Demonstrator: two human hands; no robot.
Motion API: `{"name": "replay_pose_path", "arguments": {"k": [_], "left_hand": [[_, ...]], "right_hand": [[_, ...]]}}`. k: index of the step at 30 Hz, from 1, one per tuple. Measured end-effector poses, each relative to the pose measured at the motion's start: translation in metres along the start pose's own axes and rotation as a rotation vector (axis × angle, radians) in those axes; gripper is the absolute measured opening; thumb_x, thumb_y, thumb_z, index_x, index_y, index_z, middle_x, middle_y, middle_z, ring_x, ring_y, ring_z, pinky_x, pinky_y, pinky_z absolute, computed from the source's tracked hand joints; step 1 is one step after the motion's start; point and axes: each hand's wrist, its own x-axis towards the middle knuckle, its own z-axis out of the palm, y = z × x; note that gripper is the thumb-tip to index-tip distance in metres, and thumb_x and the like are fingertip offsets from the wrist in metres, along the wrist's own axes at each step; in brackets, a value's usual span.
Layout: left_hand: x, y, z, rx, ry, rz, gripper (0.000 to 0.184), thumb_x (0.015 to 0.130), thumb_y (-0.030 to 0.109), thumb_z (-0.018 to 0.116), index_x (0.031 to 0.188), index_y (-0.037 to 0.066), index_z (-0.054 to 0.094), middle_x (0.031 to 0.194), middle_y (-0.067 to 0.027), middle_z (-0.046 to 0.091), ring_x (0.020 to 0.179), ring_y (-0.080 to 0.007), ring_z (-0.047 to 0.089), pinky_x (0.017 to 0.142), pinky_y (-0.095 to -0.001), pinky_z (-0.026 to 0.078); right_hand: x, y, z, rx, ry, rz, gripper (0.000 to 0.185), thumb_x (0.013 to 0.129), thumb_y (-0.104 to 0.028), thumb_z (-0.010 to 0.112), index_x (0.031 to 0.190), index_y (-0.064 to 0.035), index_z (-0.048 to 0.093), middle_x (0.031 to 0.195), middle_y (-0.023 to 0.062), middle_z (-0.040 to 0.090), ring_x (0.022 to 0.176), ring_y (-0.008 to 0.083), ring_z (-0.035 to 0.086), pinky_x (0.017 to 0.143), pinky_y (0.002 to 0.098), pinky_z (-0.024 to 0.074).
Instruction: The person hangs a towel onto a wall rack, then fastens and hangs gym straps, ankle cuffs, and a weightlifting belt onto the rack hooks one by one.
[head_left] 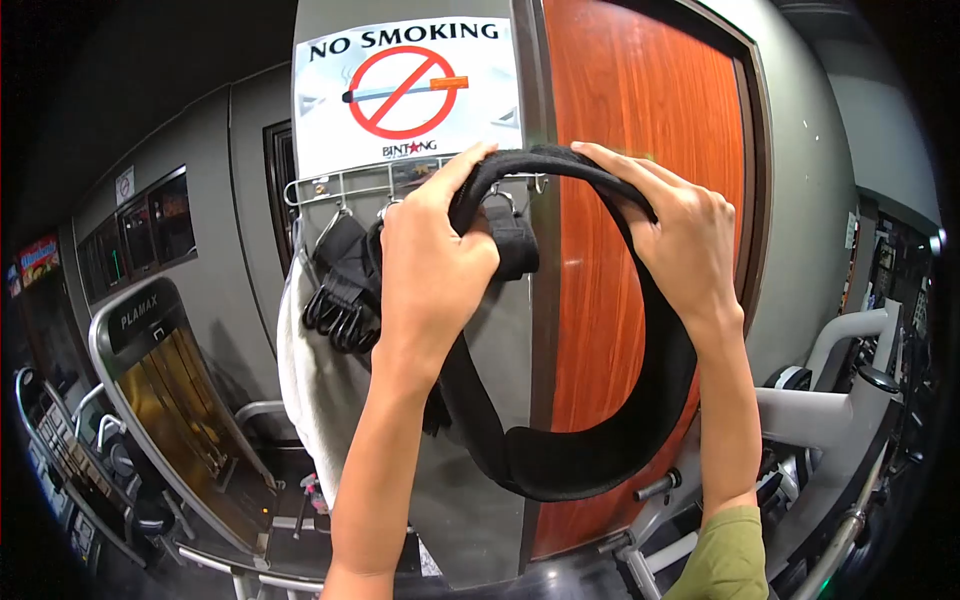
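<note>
A black padded belt, likely a weightlifting belt [610, 455], hangs in a wide loop between my raised hands. My left hand [440, 235] is closed round the loop's upper left side. My right hand [680, 225] grips its upper right side, fingers over the top edge. Behind the belt, a wire hook rack [345, 188] is fixed to the grey wall. Black straps [343, 290] and a rolled black strap [515, 245] hang from its hooks. My left hand covers part of the rack, and I cannot tell whether the belt touches it.
Above the rack is a no-smoking sign [408, 95]. A white cloth [303, 370] hangs at the rack's left end. Behind the loop stands a reddish wooden door [650, 90]. A Plamax machine [150, 330] is on the left, grey gym equipment [815, 415] on the right.
</note>
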Motion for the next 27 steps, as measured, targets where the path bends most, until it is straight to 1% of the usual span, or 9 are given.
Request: {"name": "replay_pose_path", "arguments": {"k": [1, 6, 7, 10, 12, 16, 17, 23, 27], "left_hand": [[0.004, -0.008, 0.006, -0.029, 0.037, 0.046, 0.056, 0.076, -0.012, 0.052, 0.13, 0.0, 0.063, 0.114, -0.0266, 0.068, 0.097, -0.0334, 0.073, 0.086, -0.0335, 0.053], [0.023, -0.031, 0.017, 0.125, 0.066, 0.191, 0.069, 0.069, -0.014, 0.045, 0.133, 0.004, 0.062, 0.112, -0.0268, 0.069, 0.073, -0.0261, 0.068, 0.072, -0.0319, 0.052], [0.024, -0.032, 0.014, 0.139, 0.037, 0.12, 0.07, 0.069, -0.014, 0.045, 0.134, 0.005, 0.062, 0.112, -0.0268, 0.069, 0.071, -0.026, 0.066, 0.073, -0.0321, 0.052], [0.029, -0.031, 0.012, 0.135, 0.045, 0.069, 0.073, 0.068, -0.014, 0.044, 0.136, 0.009, 0.062, 0.109, -0.0281, 0.068, 0.067, -0.0273, 0.06, 0.076, -0.0322, 0.051], [0.033, -0.032, 0.01, 0.254, -0.005, 0.075, 0.075, 0.068, -0.015, 0.044, 0.136, 0.01, 0.062, 0.106, -0.0296, 0.067, 0.067, -0.0271, 0.06, 0.077, -0.0328, 0.05], [0.037, -0.038, 0.006, 0.315, -0.055, -0.028, 0.075, 0.068, -0.015, 0.043, 0.135, 0.011, 0.062, 0.107, -0.0295, 0.067, 0.077, -0.0303, 0.066, 0.083, -0.0322, 0.05], [0.037, -0.043, 0.008, 0.239, -0.024, 0.034, 0.074, 0.069, -0.017, 0.043, 0.135, 0.012, 0.063, 0.109, -0.0282, 0.068, 0.089, -0.0304, 0.07, 0.087, -0.0296, 0.049], [0.04, -0.055, 0.005, 0.221, -0.034, 0.03, 0.07, 0.076, -0.021, 0.045, 0.135, 0.01, 0.062, 0.121, -0.0225, 0.069, 0.114, -0.0269, 0.068, 0.099, -0.0316, 0.047], [0.037, -0.06, 0.0, 0.252, -0.075, -0.026, 0.064, 0.079, -0.021, 0.046, 0.134, 0.008, 0.062, 0.124, -0.019, 0.069, 0.12, -0.0261, 0.065, 0.104, -0.0346, 0.045]], "right_hand": [[0.003, 0.006, 0.004, -0.001, 0.008, -0.001, 0.038, 0.088, -0.011, 0.069, 0.123, -0.0263, 0.072, 0.101, -0.0005, 0.077, 0.075, 0.0186, 0.073, 0.07, 0.0312, 0.0584], [0.012, 0.031, 0.029, 0.038, -0.075, -0.034, 0.044, 0.085, -0.004, 0.066, 0.124, -0.0234, 0.071, 0.1, 0.0039, 0.077, 0.076, 0.0218, 0.073, 0.073, 0.0358, 0.0589], [0.014, 0.034, 0.034, 0.041, -0.068, -0.041, 0.044, 0.085, -0.004, 0.066, 0.124, -0.0234, 0.071, 0.1, 0.0039, 0.077, 0.076, 0.0218, 0.073, 0.073, 0.0358, 0.0589], [0.018, 0.04, 0.043, 0.083, -0.074, -0.057, 0.032, 0.092, -0.018, 0.066, 0.123, -0.0243, 0.072, 0.105, 0.0027, 0.076, 0.083, 0.0234, 0.073, 0.072, 0.0345, 0.0567], [0.019, 0.045, 0.05, 0.093, -0.092, -0.095, 0.048, 0.082, 0.0, 0.065, 0.125, -0.0197, 0.071, 0.099, 0.0092, 0.076, 0.075, 0.0265, 0.073, 0.072, 0.0385, 0.0586], [0.021, 0.051, 0.063, 0.127, -0.142, -0.115, 0.045, 0.084, -0.002, 0.065, 0.126, -0.0184, 0.07, 0.096, 0.0119, 0.075, 0.074, 0.0282, 0.072, 0.071, 0.0393, 0.0582], [0.022, 0.049, 0.063, 0.136, -0.136, -0.128, 0.042, 0.085, -0.003, 0.065, 0.124, -0.0169, 0.071, 0.094, 0.0124, 0.075, 0.074, 0.0285, 0.072, 0.07, 0.0393, 0.0578], [0.029, 0.039, 0.064, 0.11, -0.137, -0.166, 0.031, 0.088, -0.008, 0.065, 0.117, -0.0123, 0.073, 0.088, 0.0134, 0.074, 0.076, 0.0296, 0.072, 0.069, 0.0394, 0.0567], [0.04, 0.037, 0.065, 0.07, -0.188, -0.195, 0.026, 0.088, -0.009, 0.064, 0.111, -0.0111, 0.076, 0.086, 0.0149, 0.073, 0.077, 0.0314, 0.071, 0.074, 0.0415, 0.0558]]}}
